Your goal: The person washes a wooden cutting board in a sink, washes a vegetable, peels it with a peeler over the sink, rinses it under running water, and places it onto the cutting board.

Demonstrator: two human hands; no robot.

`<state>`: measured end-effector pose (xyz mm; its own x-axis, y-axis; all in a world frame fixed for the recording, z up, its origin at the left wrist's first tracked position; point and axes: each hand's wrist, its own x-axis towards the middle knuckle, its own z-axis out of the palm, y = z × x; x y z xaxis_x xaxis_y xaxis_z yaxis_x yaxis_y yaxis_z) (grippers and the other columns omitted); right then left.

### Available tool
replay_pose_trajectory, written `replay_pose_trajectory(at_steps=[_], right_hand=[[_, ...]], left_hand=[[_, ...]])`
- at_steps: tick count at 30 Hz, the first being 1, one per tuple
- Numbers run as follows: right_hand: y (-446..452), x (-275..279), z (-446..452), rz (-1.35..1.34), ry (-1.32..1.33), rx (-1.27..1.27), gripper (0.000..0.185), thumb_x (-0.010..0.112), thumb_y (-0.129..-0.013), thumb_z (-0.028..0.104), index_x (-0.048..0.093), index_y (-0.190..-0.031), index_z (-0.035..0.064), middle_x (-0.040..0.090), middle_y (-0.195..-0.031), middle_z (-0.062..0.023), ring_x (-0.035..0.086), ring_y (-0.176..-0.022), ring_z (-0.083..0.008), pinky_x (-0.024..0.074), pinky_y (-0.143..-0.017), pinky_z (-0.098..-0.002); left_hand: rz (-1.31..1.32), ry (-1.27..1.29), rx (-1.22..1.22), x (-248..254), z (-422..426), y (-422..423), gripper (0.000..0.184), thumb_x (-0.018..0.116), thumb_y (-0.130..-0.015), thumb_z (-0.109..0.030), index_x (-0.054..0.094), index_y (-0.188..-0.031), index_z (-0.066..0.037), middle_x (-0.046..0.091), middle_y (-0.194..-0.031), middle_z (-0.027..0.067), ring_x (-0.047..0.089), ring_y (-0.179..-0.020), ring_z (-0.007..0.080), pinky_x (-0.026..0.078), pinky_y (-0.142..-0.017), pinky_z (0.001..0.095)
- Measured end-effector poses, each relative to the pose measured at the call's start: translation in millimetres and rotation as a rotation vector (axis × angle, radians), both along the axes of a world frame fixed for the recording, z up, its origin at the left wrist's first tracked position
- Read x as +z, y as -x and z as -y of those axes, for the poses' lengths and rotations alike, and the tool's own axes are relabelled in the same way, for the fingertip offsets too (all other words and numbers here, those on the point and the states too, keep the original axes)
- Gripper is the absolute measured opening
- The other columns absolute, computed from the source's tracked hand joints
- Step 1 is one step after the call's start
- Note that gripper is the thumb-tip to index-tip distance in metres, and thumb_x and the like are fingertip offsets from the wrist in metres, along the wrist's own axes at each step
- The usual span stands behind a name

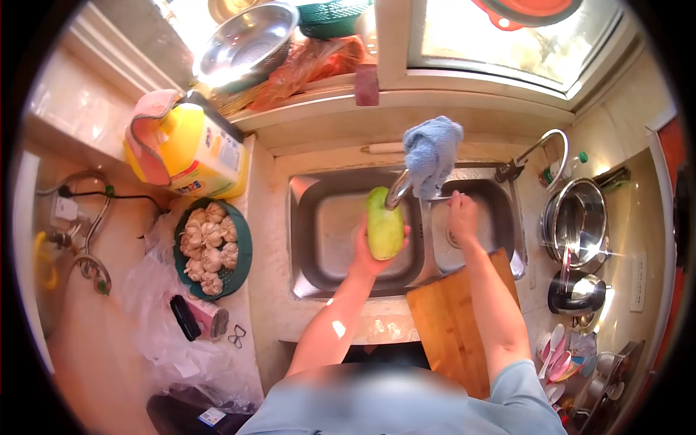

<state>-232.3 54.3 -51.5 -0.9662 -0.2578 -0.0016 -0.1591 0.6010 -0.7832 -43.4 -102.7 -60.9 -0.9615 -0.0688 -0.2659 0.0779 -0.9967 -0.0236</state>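
Note:
My left hand [371, 250] is wrapped around a long pale green gourd [385, 225], held upright over the left basin [319, 239]. The gourd's upper part lies right beside the curved metal faucet spout [396, 194]. A blue cloth [433, 154] hangs over the faucet's top. Just below that cloth, above the right basin [487, 217], is my right hand [462, 217], its fingers curled together. Whether it pinches anything is hidden.
A wooden cutting board [457, 319] leans across the right basin's front edge. Left stand a green basket [241, 250] of garlic bulbs [210, 235] and a yellow jug [188, 148]. Metal bowls [576, 221] and a small tap [509, 170] are on the right.

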Motion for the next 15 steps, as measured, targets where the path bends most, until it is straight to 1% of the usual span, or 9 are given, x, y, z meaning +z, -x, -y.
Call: replay_pose_trajectory(at_steps=[2,4,5,6,8,9,10,12,15], right_hand=[[7.6,15.4,3.4,0.092,-0.023,0.040,0.046,0.049,-0.097,0.037,0.067,-0.080,-0.0024,0.066,-0.081,-0.0237,0.064,-0.079,-0.0388,0.0471,-0.072,-0.0448],[10.0,1.2,-1.5,0.084,-0.017,0.096,0.042,0.050,-0.097,0.034,0.068,-0.083,-0.0016,0.066,-0.084,-0.0242,0.065,-0.081,-0.0365,0.0475,-0.073,-0.0433],[4.3,-8.4,-3.9,0.112,0.039,0.098,0.034,0.053,-0.096,0.030,0.067,-0.093,-0.0012,0.068,-0.085,-0.0210,0.066,-0.081,-0.0298,0.0480,-0.072,-0.0402],[-8.1,-9.0,-5.2,0.126,0.065,0.201,0.032,0.055,-0.096,0.028,0.067,-0.097,-0.0013,0.069,-0.085,-0.0182,0.066,-0.082,-0.0260,0.0483,-0.072,-0.0387],[-48.7,-4.7,0.2,0.280,0.158,0.447,0.031,0.058,-0.096,0.028,0.065,-0.102,-0.0013,0.069,-0.082,-0.0098,0.063,-0.080,-0.0155,0.0491,-0.072,-0.0335],[-69.0,36.6,9.4,0.458,-0.046,0.595,0.032,0.059,-0.095,0.029,0.066,-0.105,-0.0014,0.067,-0.083,-0.0082,0.063,-0.079,-0.0136,0.0497,-0.073,-0.0307],[-83.3,54.1,20.1,0.510,-0.094,0.716,0.035,0.061,-0.095,0.031,0.065,-0.107,-0.0017,0.066,-0.084,-0.0079,0.062,-0.078,-0.0122,0.0500,-0.074,-0.0288],[-107.9,83.8,40.9,0.620,0.043,0.834,0.033,0.063,-0.092,0.029,0.065,-0.105,-0.0014,0.066,-0.087,-0.0111,0.064,-0.075,-0.0171,0.0512,-0.075,-0.0296],[-121.4,43.9,68.6,-0.561,-0.641,0.616,0.027,0.063,-0.091,0.020,0.063,-0.108,-0.0007,0.065,-0.094,-0.0156,0.065,-0.082,-0.0255,0.0521,-0.077,-0.0327]], left_hand=[[-0.021,0.041,-0.034,5.7,-0.1,0.6,0.067,0.044,-0.094,-0.062,0.055,-0.130,-0.007,0.062,-0.121,0.0152,0.063,-0.106,0.0347,0.055,-0.084,0.0492],[-0.019,0.124,-0.074,18.1,0.0,-9.3,0.066,0.042,-0.096,-0.060,0.054,-0.131,-0.005,0.062,-0.121,0.0157,0.064,-0.105,0.0352,0.054,-0.085,0.0495],[0.061,0.172,-0.053,29.6,-3.8,-16.9,0.063,0.045,-0.096,-0.057,0.054,-0.131,-0.005,0.063,-0.119,0.0145,0.064,-0.103,0.0330,0.055,-0.085,0.0482],[0.150,0.219,-0.015,36.6,-5.1,-25.7,0.059,0.048,-0.097,-0.054,0.055,-0.130,-0.005,0.064,-0.117,0.0133,0.065,-0.102,0.0309,0.055,-0.085,0.0469],[0.306,0.156,0.040,-6.2,-0.6,-41.6,0.050,0.057,-0.096,-0.046,0.057,-0.126,-0.006,0.067,-0.110,0.0101,0.067,-0.097,0.0253,0.056,-0.084,0.0432],[0.356,0.203,0.065,-26.1,1.5,-50.9,0.048,0.061,-0.094,-0.044,0.058,-0.126,-0.009,0.068,-0.109,0.0086,0.067,-0.097,0.0230,0.056,-0.083,0.0424],[0.390,0.244,0.073,-37.0,3.8,-59.0,0.046,0.066,-0.091,-0.042,0.059,-0.125,-0.011,0.069,-0.108,0.0071,0.067,-0.096,0.0207,0.056,-0.083,0.0416],[0.551,0.214,0.051,-32.5,7.9,-77.6,0.046,0.065,-0.092,-0.042,0.059,-0.125,-0.011,0.069,-0.105,0.0066,0.068,-0.093,0.0210,0.057,-0.079,0.0412],[0.668,0.127,0.065,-45.4,1.5,-94.1,0.043,0.065,-0.092,-0.040,0.059,-0.124,-0.012,0.069,-0.102,0.0062,0.068,-0.090,0.0209,0.058,-0.074,0.0407]])
